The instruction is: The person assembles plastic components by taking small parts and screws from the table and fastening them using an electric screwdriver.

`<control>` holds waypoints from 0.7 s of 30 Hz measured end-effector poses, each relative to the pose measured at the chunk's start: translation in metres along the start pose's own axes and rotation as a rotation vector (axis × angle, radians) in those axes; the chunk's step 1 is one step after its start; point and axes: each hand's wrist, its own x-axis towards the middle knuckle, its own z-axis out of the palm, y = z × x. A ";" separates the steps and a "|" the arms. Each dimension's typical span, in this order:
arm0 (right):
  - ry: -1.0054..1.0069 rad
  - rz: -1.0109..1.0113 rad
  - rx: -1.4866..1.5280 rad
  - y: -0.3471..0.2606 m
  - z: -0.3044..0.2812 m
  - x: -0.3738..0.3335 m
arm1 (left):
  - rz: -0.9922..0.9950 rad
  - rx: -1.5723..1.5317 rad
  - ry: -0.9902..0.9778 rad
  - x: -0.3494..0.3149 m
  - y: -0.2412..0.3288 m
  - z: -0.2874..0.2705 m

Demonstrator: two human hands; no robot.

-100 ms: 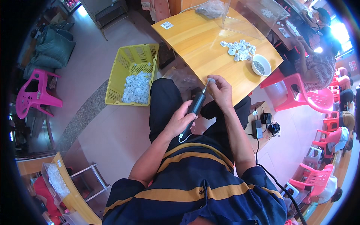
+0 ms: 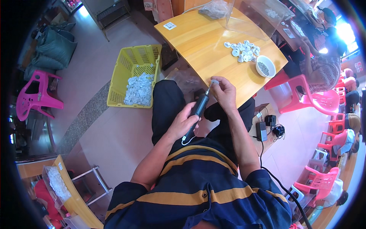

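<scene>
My left hand [image 2: 184, 121] is wrapped round a black electric screwdriver [image 2: 198, 108], tilted so its thin bit points up and away from me. A white cord leaves its lower end. Between the fingertips of my right hand [image 2: 225, 93] is a small white plastic part [image 2: 214, 81], and the screwdriver's tip meets it. My fingers partly hide the part. On the wooden table [image 2: 198, 42] beyond lies a loose pile of similar white plastic parts [image 2: 244, 50]. Beside the pile stands a white bowl [image 2: 260, 61] of small metal pieces, too small to make out, probably screws.
A yellow plastic basket [image 2: 111, 91] with many white parts stands on the floor to the left. Black adapters [image 2: 270, 120] and a grey box [image 2: 261, 131] with cables lie right of my leg. A pink chair [image 2: 324, 97] with a seated person is at right; another pink chair [image 2: 40, 95] stands left.
</scene>
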 end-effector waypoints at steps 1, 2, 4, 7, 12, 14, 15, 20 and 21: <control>0.000 0.002 0.006 0.000 -0.001 0.000 | -0.001 0.003 0.000 0.000 0.000 0.000; 0.001 0.002 0.005 0.000 -0.001 0.000 | 0.000 0.003 -0.001 0.001 0.000 0.001; 0.012 -0.048 -0.022 0.002 -0.001 0.001 | 0.013 -0.008 0.024 0.001 0.000 0.003; 0.004 -0.020 -0.027 0.002 -0.003 0.000 | -0.009 0.005 -0.005 0.001 0.001 0.002; 0.011 -0.031 -0.026 0.003 0.002 -0.004 | -0.004 -0.011 0.005 -0.003 -0.003 0.000; 0.000 -0.047 -0.051 0.008 0.005 -0.003 | -0.010 -0.016 0.036 -0.006 -0.005 -0.001; -0.026 -0.055 -0.055 0.013 0.005 -0.001 | -0.008 -0.055 0.037 -0.005 -0.006 0.000; -0.020 -0.099 -0.127 0.004 -0.013 0.001 | -0.056 -0.107 0.005 0.003 -0.001 0.007; -0.055 -0.018 -0.097 0.002 -0.015 0.003 | 0.004 -0.072 0.028 0.006 -0.010 0.006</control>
